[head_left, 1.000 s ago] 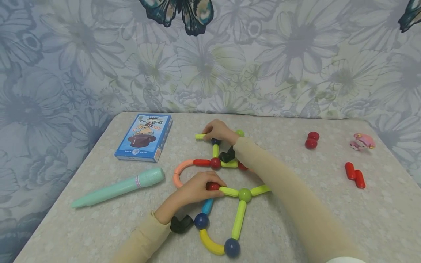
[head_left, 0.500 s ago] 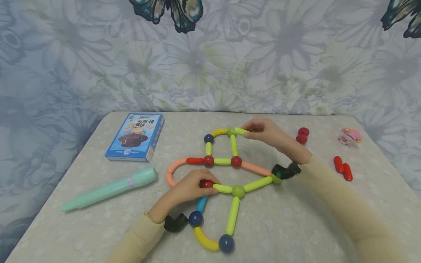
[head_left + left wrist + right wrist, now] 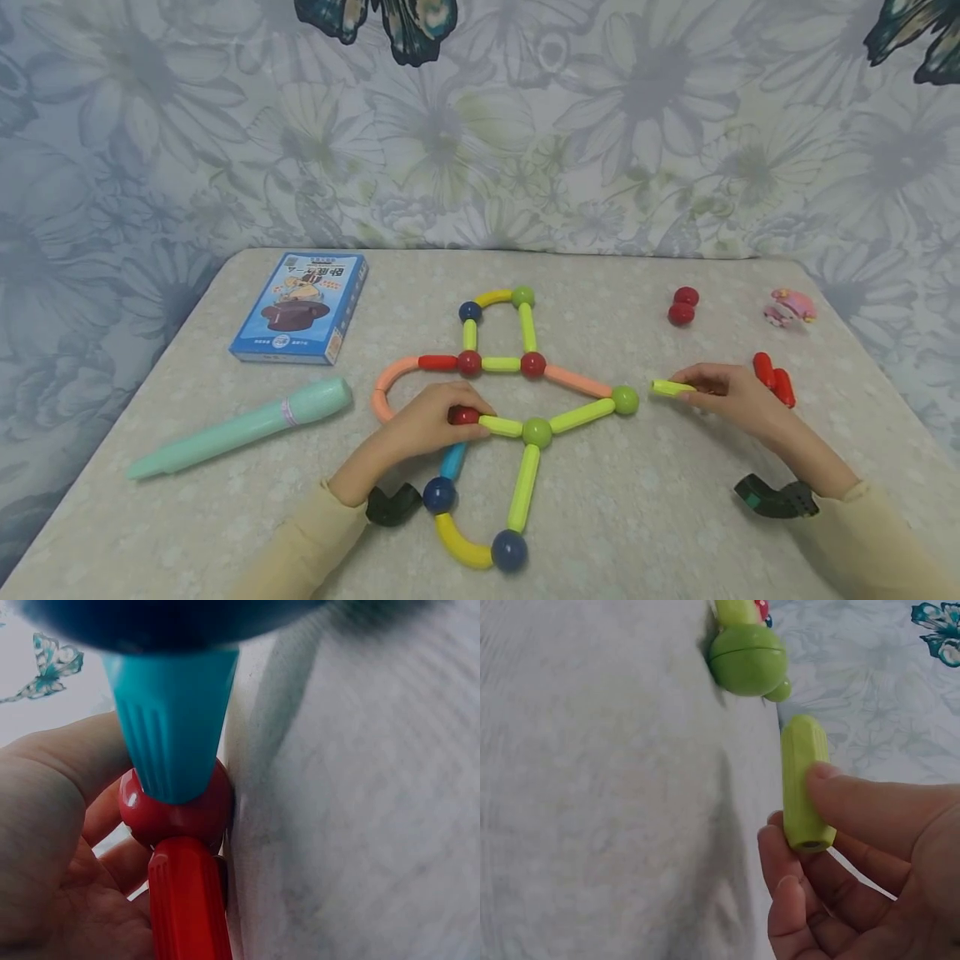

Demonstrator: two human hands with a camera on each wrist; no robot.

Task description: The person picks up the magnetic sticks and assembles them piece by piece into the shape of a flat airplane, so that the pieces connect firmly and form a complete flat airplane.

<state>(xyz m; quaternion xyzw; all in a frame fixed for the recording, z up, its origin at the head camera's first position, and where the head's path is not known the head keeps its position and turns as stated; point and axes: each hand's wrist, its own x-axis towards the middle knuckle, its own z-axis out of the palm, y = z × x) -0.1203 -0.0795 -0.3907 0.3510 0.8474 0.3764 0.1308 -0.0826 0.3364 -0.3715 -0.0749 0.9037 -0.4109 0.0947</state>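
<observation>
My right hand [image 3: 738,402] pinches a short lime-green stick [image 3: 670,388] between thumb and fingers. In the right wrist view that stick [image 3: 801,780] stands apart from a green ball [image 3: 748,661]. My left hand [image 3: 429,422] grips a red ball [image 3: 465,415], partly covered by the fingers. Seen from the left wrist, a blue stick [image 3: 169,724] and a red stick [image 3: 187,900] both touch that red ball. The ball belongs to a flat figure of balls and sticks, with a green ball [image 3: 537,432] in its lower middle and a green ball [image 3: 625,400] at its right tip.
A blue box [image 3: 296,308] and a mint-green pen-shaped object [image 3: 243,427] lie at left. Two loose red balls [image 3: 682,306], two red sticks [image 3: 774,380] and a pink figurine [image 3: 792,308] are at right. Patterned fabric [image 3: 480,150] hangs behind the table [image 3: 630,517].
My right hand, with the lime-green stick, has moved from the figure's far left end, past its far green ball, to the right and nearer. The left hand stays on the red ball.
</observation>
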